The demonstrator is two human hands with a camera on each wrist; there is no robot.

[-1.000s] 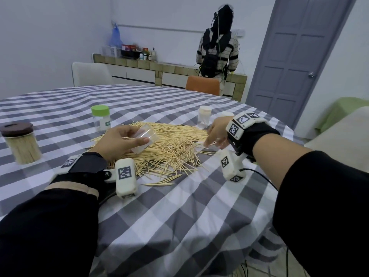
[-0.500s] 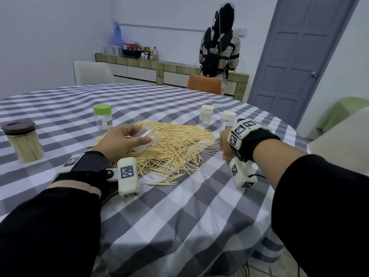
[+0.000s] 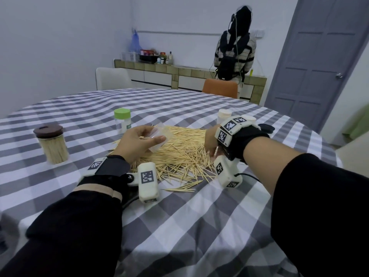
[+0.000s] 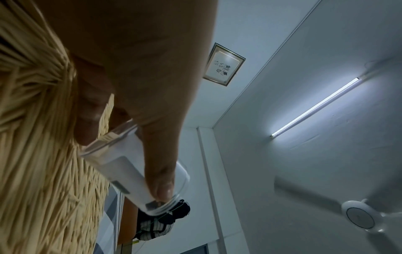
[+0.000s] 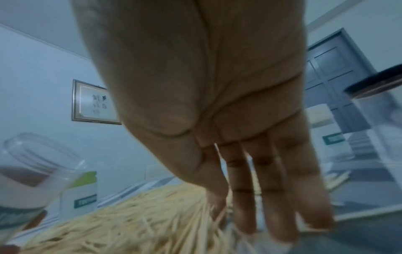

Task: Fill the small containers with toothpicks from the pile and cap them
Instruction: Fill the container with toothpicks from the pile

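A pile of toothpicks point(image 3: 179, 152) lies spread on the checked tablecloth. My left hand point(image 3: 137, 142) grips a small clear uncapped container point(image 3: 157, 139), tilted over the pile's left side; in the left wrist view the thumb lies along the container point(image 4: 135, 165), which looks empty. My right hand point(image 3: 211, 142) reaches down to the pile's right edge with straight fingers point(image 5: 280, 197) whose tips touch the toothpicks point(image 5: 130, 223). The clear container point(image 5: 32, 171) shows at the left of the right wrist view.
A green-capped container point(image 3: 122, 121) stands behind the pile. Two white-capped ones point(image 3: 223, 115) stand at the back right, partly hidden by my right wrist. A brown-lidded jar full of toothpicks point(image 3: 52, 144) stands at the left. A person stands at the far counter.
My right hand drew back from the white-capped containers and came down onto the pile's right edge. The left hand has kept holding the clear container in place.
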